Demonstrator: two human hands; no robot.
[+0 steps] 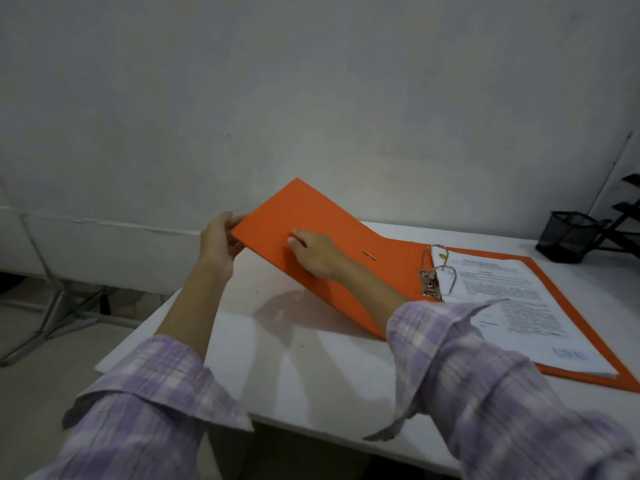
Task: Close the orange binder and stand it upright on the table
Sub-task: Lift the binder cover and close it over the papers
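An orange binder (349, 233) lies open on the white table (311, 375). Its left cover is lifted off the table and slants up to the left. My left hand (218, 244) grips the cover's outer left edge. My right hand (315, 254) rests flat on the inner face of the raised cover, fingers pointing left. The metal ring mechanism (434, 271) stands at the spine with its arches shut. A stack of printed sheets (519, 306) lies on the right cover, which is flat on the table.
A black mesh pen cup (564, 235) stands at the table's far right, beside a black tiered rack (627, 216). A grey wall rises behind the table. Metal legs (59, 313) of other furniture stand on the floor to the left.
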